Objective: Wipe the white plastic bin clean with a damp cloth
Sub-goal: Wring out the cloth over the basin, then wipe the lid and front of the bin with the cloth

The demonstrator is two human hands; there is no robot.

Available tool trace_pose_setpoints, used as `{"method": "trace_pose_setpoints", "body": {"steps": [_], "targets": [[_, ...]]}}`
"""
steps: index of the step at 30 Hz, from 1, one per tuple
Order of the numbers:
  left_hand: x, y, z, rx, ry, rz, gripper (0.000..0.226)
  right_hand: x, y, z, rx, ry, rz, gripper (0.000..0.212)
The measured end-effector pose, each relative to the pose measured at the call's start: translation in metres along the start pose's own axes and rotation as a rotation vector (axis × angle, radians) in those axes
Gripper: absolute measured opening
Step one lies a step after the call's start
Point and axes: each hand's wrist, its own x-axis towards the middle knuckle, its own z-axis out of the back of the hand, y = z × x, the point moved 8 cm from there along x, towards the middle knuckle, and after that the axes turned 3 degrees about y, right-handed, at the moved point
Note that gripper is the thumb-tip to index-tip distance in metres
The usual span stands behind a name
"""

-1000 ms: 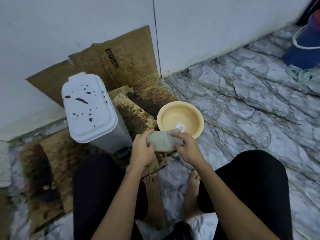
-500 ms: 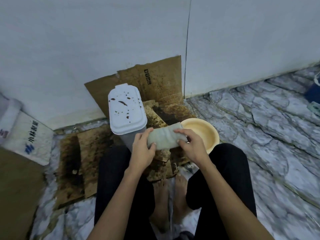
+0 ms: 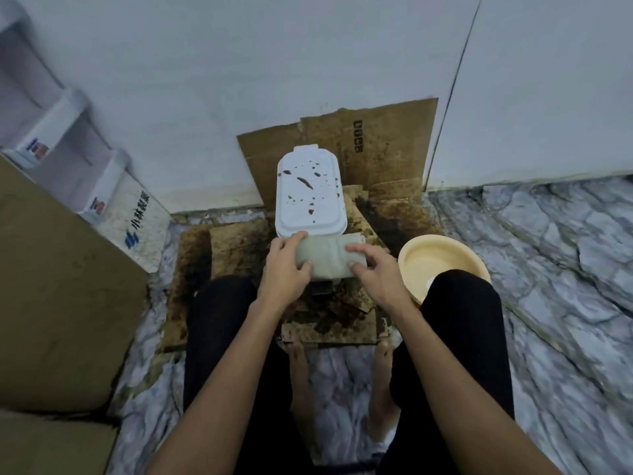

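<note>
The marbled floor (image 3: 548,255) carries everything here, meeting a pale wall (image 3: 239,80) at its far edge. Along the floor's left edge stands a large brown carton (image 3: 58,303), with a printed white box (image 3: 142,224) leaning beyond it. Stained cardboard (image 3: 387,152) is propped against the wall at the middle of the far edge, and more dirty sheets lie flat on the floor below it.

On those sheets stands the white plastic bin (image 3: 310,193), its lid shut and flecked with brown spots and streaks — not yet wiped, by the look of it. The lid's long axis runs away from the person, toward the wall. Near the bin on the right sits a yellow basin (image 3: 431,255), partly hidden behind a knee.

The damp cloth (image 3: 329,258) is rolled into a short bundle held crosswise, just in front of the lid's near edge; whether it touches that edge I cannot tell. The left hand (image 3: 284,269) grips the cloth's left end, fingers curled over the top and thumb beneath. The right hand (image 3: 376,272) pinches the right end the same way.

The bin lies straight ahead of both hands, slightly nearer the left — so the coming wipe would likely run forward along the lid's length.
</note>
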Motion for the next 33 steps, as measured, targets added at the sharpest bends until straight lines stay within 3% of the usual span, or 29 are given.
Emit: {"method": "trace_pose_setpoints", "body": {"steps": [17,23,26,27,29,31,33], "targets": [[0.079,0.028,0.028,-0.077,-0.014,0.039,0.057,0.093,0.022,-0.02,-0.072,0.07,0.017,0.026],[0.135,0.04,0.021,-0.119,0.014,0.056,0.06,0.148,0.031,-0.031,-0.235,0.145,0.055,0.033],[0.148,0.061,0.013,-0.152,0.043,0.068,0.069,0.168,0.022,-0.038,-0.568,0.271,-0.019,0.04],[0.148,0.069,0.011,-0.164,0.051,0.079,0.077,0.171,0.026,-0.036,-0.773,0.239,0.027,0.04],[0.145,0.084,0.006,-0.211,0.077,0.1,0.099,0.175,0.05,-0.044,-0.993,0.152,0.309,0.042],[0.147,0.09,-0.002,-0.301,0.137,0.096,0.118,0.172,0.061,-0.074,-0.928,0.3,0.622,0.043],[0.152,0.089,-0.01,-0.385,0.208,0.086,0.13,0.171,0.05,-0.104,-0.888,0.537,0.744,0.045]]}}
